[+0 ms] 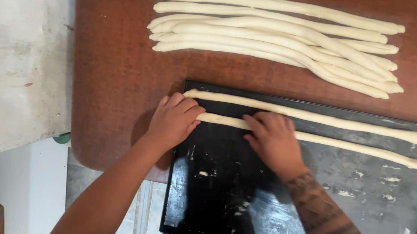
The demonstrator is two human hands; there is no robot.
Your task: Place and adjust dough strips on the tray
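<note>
both bare forearms reach forward side by side, left hand and right hand palm-down with fingers flat and pointing inward, right forearm banded with tattoos.

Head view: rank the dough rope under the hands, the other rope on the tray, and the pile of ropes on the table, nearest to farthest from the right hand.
From the right hand:
1. Dough rope under the hands, touched, on the black tray.
2. Other rope on the tray, just beyond.
3. Pile of ropes, farther up the table.

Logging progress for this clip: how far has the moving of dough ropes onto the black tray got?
Done: one dough rope lies along the black tray. In hand: the left hand and right hand press on a second rope. Left: the pile of ropes waits on the brown table.
</note>
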